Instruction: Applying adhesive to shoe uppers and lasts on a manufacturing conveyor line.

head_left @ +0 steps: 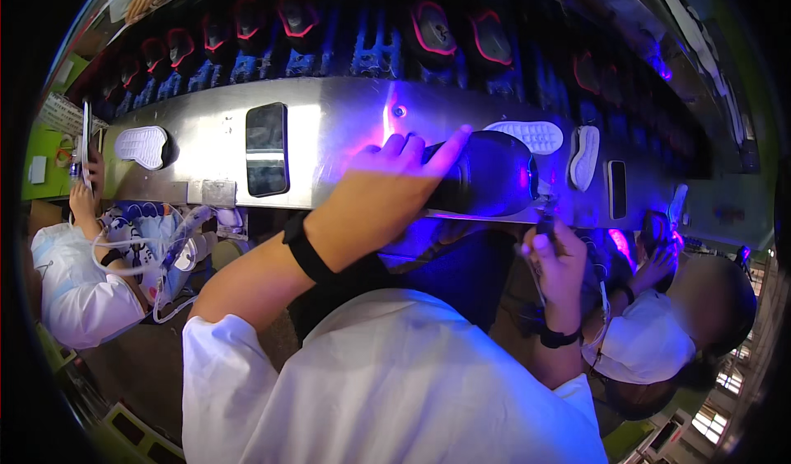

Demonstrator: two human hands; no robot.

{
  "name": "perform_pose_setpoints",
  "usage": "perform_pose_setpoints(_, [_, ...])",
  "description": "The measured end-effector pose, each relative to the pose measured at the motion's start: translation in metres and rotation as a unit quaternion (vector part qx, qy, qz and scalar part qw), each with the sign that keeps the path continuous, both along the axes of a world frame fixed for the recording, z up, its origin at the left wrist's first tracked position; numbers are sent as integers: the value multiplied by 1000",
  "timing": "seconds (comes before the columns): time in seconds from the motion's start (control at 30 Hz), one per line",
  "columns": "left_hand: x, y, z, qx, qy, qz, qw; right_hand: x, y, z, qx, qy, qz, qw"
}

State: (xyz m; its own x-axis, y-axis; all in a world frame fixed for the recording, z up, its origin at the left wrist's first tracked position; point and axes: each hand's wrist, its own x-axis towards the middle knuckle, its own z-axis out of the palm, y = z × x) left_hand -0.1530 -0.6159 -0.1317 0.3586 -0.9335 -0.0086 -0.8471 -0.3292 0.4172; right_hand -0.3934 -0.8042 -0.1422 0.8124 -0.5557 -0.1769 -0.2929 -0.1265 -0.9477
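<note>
A dark shoe upper [493, 175], rounded and lit by blue-violet light, lies at the near edge of the metal bench. My left hand [391, 188] is wrapped over its left end, fingers on the far side. My right hand [558, 258] is closed in a pinch around a thin, brush-like tool [545, 217], just off the right end of the upper. The tool's tip is blurred, so I cannot tell whether it touches. Just beyond the upper is a white shoe sole [531, 136], partly hidden by it.
On the bench [329, 105] lie another white sole [141, 147], one at right [584, 159], a black phone [267, 151] and a second phone [616, 189]. Behind stands a dark rack of shoe uppers with pinkish-red edges [432, 29]. Co-workers sit at left [86, 278] and right [647, 336].
</note>
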Motion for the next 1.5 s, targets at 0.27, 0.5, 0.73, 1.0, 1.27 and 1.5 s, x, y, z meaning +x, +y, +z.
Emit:
perform_pose_setpoints(0.27, [-5, 41, -9, -131, 142, -33, 981, 31, -2, 35, 86, -15, 25, 996])
perform_pose_setpoints(0.5, [-29, 36, 18, -145, 302, -77, 939, 26, -4, 67, 42, -17, 86, 995])
perform_pose_setpoints(0.73, [-46, 25, 21, -109, 440, -72, 889, -3, -14, 67, 69, 44, 91, 993])
perform_pose_setpoints(1.0, [-62, -3, 14, -48, 668, 58, 740, -25, -11, 11, 55, -10, 42, 998])
perform_pose_setpoints(1.27, [-66, -19, -1, -34, 704, 93, 703, -63, -7, -5, -12, 55, 48, 997])
perform_pose_setpoints(1.5, [-59, -9, 0, -66, 712, 117, 689, -39, -10, -1, -8, 2, 94, 996])
